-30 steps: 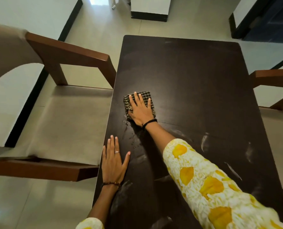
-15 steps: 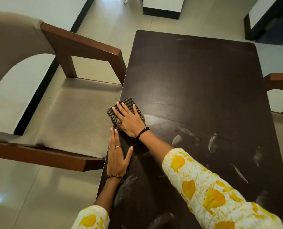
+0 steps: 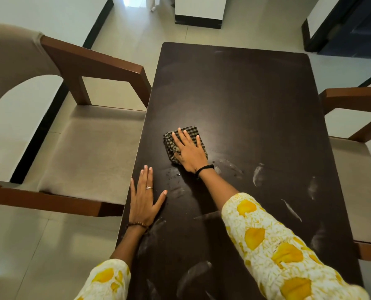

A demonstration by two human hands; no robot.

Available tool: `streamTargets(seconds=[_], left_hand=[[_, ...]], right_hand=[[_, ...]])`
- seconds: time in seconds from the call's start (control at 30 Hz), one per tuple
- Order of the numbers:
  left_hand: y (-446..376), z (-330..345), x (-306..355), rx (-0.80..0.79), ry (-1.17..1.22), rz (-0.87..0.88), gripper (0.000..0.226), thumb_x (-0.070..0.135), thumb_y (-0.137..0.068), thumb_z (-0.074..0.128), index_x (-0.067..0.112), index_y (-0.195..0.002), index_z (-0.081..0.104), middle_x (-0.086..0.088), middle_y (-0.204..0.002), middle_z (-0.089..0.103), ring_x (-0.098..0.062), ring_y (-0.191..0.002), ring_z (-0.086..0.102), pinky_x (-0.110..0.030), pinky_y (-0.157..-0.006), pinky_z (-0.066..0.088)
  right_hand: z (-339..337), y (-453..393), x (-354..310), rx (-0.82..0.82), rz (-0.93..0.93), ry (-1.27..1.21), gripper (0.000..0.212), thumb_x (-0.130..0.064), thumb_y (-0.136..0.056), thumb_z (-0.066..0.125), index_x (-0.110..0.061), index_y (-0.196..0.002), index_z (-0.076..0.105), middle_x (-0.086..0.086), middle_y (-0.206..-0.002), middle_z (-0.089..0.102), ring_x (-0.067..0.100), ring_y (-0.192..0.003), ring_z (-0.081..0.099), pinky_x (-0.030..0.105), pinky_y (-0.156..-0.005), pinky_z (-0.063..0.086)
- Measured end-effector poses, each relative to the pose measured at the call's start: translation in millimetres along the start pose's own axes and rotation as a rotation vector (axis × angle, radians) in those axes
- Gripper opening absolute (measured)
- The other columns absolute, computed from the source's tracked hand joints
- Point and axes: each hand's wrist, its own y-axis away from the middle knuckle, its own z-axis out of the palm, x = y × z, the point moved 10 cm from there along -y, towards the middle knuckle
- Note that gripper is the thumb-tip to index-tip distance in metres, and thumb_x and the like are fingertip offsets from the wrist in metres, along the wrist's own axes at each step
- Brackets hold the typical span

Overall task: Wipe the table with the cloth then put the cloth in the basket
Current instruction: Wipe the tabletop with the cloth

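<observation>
Pressing cloth (image 3: 173, 141) flat, right hand (image 3: 190, 153); table (image 3: 245, 100).

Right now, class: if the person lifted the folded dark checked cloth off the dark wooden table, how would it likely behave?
The folded dark checked cloth would probably go floppy and unfold, since it bunches softly under the flat right hand. It likely weighs little. It may be damp and cling slightly: droplets show on the dark wooden table beside it.
</observation>
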Motion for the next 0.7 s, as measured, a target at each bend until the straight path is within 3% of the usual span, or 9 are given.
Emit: streamTargets(seconds=[0.2, 0.4, 0.53, 0.7], left_hand=[[10, 9, 24, -0.017, -0.093, 0.038, 0.080, 0.069, -0.084, 0.007, 0.017, -0.144, 0.006, -0.002, -0.153, 0.004, -0.021, -0.142, 0.004, -0.060, -0.110, -0.004], [37, 52, 105, -0.154, -0.138, 0.235, 0.072, 0.059, -0.087, 0.028, 0.020, -0.146, 0.013, -0.004, -0.154, 0.011, -0.018, -0.142, 0.003, -0.068, -0.105, -0.003], [55, 95, 178, -0.281, -0.233, 0.432, 0.074, 0.062, -0.086, 0.031, 0.024, -0.146, 0.011, -0.003, -0.154, 0.012, -0.028, -0.142, 0.012, -0.067, -0.104, -0.007], [50, 135, 229, -0.359, -0.222, 0.355, 0.085, 0.077, -0.077, 0.019, 0.034, -0.142, -0.014, -0.001, -0.151, -0.023, -0.023, -0.138, -0.026, -0.061, -0.097, -0.032]], right_hand=[[-6, 29, 50, 0.010, 0.062, -0.029, 0.061, -0.031, -0.100, 0.034, -0.020, -0.151, 0.003, 0.003, -0.161, -0.004, 0.020, -0.148, -0.004, 0.052, -0.117, -0.002], [-12, 77, 116, -0.003, 0.115, -0.039, 0.061, -0.032, -0.100, 0.034, -0.020, -0.151, 0.003, 0.003, -0.161, -0.005, 0.020, -0.148, -0.004, 0.054, -0.117, -0.001], [-18, 109, 157, 0.013, 0.149, -0.045, 0.061, -0.032, -0.100, 0.033, -0.020, -0.151, 0.003, 0.004, -0.161, -0.005, 0.021, -0.148, -0.004, 0.054, -0.117, -0.001], [-25, 142, 201, 0.015, 0.197, -0.053, 0.061, -0.031, -0.100, 0.034, -0.020, -0.151, 0.003, 0.003, -0.161, -0.006, 0.021, -0.148, -0.005, 0.052, -0.117, -0.002]])
